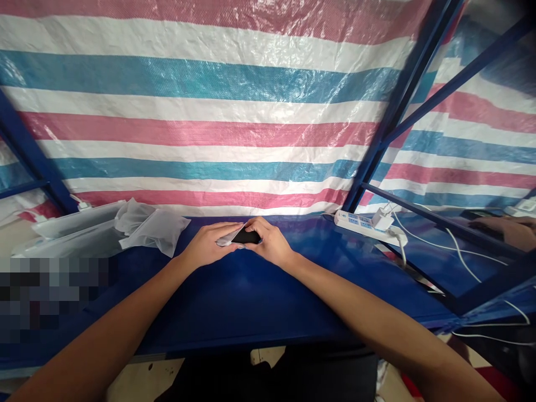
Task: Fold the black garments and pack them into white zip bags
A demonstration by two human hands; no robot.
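Both hands meet above the blue table, around a small flat black object that looks like a phone. Its far end is hidden by my fingers. My right hand grips its right side, with the thumb and fingers curled over the edges. A whitish, translucent plastic sleeve covers the left part of the black object. My left hand is closed on that sleeve, fingers along the far side and thumb along the near side.
Crumpled translucent plastic bags lie at the left, beside a long white box-like item. A white power strip with plugs and cables sits right. Blue metal posts frame the table before a striped tarp. Another person's hand shows far right.
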